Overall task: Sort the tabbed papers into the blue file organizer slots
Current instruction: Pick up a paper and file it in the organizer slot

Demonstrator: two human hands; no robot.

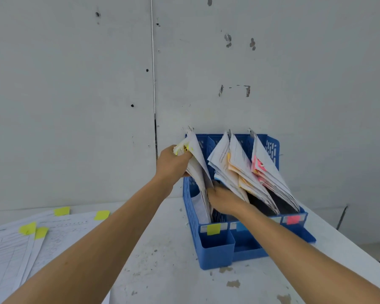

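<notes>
Your yellow-tabbed stack (198, 172) stands in the blue file organizer's (215, 253) leftmost slot. Your left hand (173, 165) clenches its top. Your right hand (223, 200) meets its lower edge, fingers hidden, grasp unclear. Orange-tabbed papers (237, 163) crowd beside it, and loose sheets (53, 233) lie on the tabletop (162, 260).

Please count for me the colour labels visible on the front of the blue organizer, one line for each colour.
Yellow label: 1
Blue label: 1
Pink label: 1
Total: 3
The right arm covers the front between blue and pink.
</notes>
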